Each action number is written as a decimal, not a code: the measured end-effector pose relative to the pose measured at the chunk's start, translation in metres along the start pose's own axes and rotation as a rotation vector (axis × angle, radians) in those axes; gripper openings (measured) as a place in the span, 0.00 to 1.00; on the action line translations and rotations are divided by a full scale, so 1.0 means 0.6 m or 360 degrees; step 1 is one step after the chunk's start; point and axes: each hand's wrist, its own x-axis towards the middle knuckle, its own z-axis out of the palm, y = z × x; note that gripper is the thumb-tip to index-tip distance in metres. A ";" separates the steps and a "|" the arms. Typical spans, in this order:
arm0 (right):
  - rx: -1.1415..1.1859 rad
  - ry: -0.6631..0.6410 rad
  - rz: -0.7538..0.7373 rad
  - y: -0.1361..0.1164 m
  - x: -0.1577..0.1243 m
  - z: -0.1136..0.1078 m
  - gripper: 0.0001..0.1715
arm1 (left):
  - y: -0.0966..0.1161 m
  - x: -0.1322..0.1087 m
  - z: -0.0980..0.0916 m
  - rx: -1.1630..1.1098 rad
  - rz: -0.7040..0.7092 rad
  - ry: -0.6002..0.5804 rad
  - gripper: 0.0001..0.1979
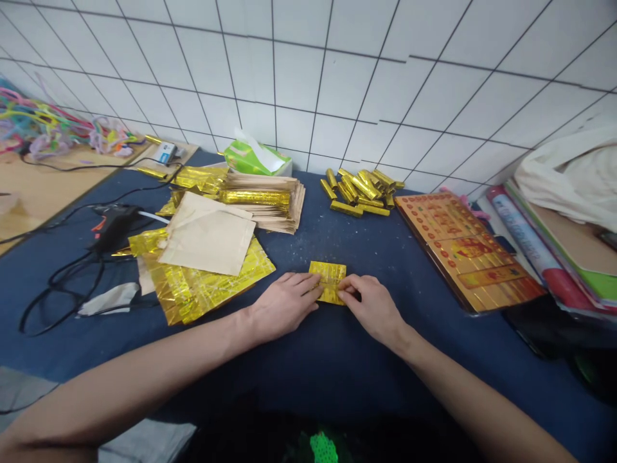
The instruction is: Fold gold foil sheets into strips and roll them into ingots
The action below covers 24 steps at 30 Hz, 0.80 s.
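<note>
A small square of gold foil paper (328, 272) lies on the dark blue table in front of me, with crease lines across it. My left hand (285, 303) rests beside it, fingers stretched out and their tips on its left edge. At the right edge, the thumb and forefinger of my right hand (375, 306) pinch the paper. Beyond the hands sits a heap of rolled gold foil tubes (361, 190). Left of my left hand are larger gold foil sheets (207, 292) with a plain tan paper sheet (209, 235) on top.
A black glue gun (116, 225) with a looped cord lies at left. Behind it are a stack of tan papers (296, 206) and a green tissue pack (255, 157). An orange printed pack (470, 251) and a white bag (573, 173) occupy the right side.
</note>
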 end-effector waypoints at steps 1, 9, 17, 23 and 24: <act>-0.0033 0.0030 -0.0047 0.001 -0.002 0.002 0.05 | 0.000 -0.001 0.000 0.0024 0.0016 -0.0026 0.17; -0.0704 0.0403 -0.0452 -0.013 -0.031 0.007 0.13 | 0.011 -0.008 -0.010 0.0159 0.0031 -0.0179 0.30; -0.0810 0.0078 -0.0654 -0.045 -0.053 -0.004 0.29 | 0.013 -0.008 -0.010 0.0108 0.0027 -0.0188 0.33; -0.0840 -0.0253 -0.0610 -0.010 -0.040 0.014 0.47 | 0.017 -0.013 -0.007 0.0105 0.0017 -0.0212 0.37; -0.0833 -0.0279 -0.0609 -0.004 -0.038 0.016 0.48 | 0.016 -0.015 -0.007 0.0096 0.0025 -0.0223 0.38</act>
